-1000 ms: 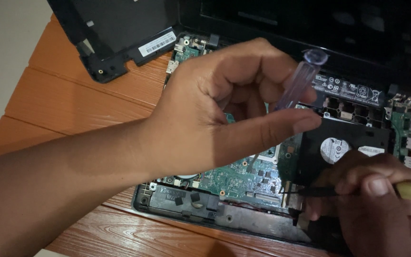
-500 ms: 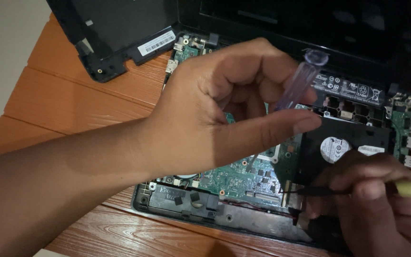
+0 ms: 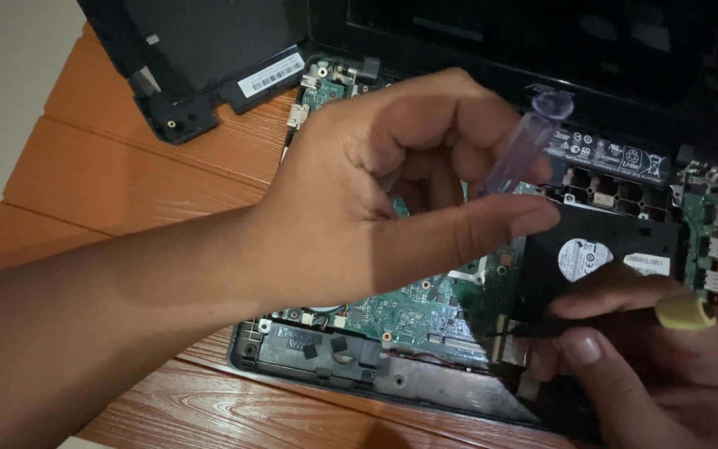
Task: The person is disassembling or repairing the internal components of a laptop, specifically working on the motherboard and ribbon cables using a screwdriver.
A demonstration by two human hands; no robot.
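Observation:
An opened laptop [image 3: 376,366] lies on an orange wooden table, its green circuit board [image 3: 409,312] and black hard drive [image 3: 600,249] exposed. My left hand [image 3: 392,191] hovers above the board, its fingers closed around a small clear plastic syringe-like tube [image 3: 525,145] that points up to the right. At the lower right, my right hand [image 3: 650,366] grips a thin dark tool with a yellow-green end [image 3: 685,312]; the tool's tip rests near the drive's lower left corner, beside a connector.
A detached black bottom cover [image 3: 201,58] with a white label lies at the top left on the table [image 3: 126,175]. The laptop's dark screen part [image 3: 542,41] spans the top. A pale floor [image 3: 2,100] shows at the left.

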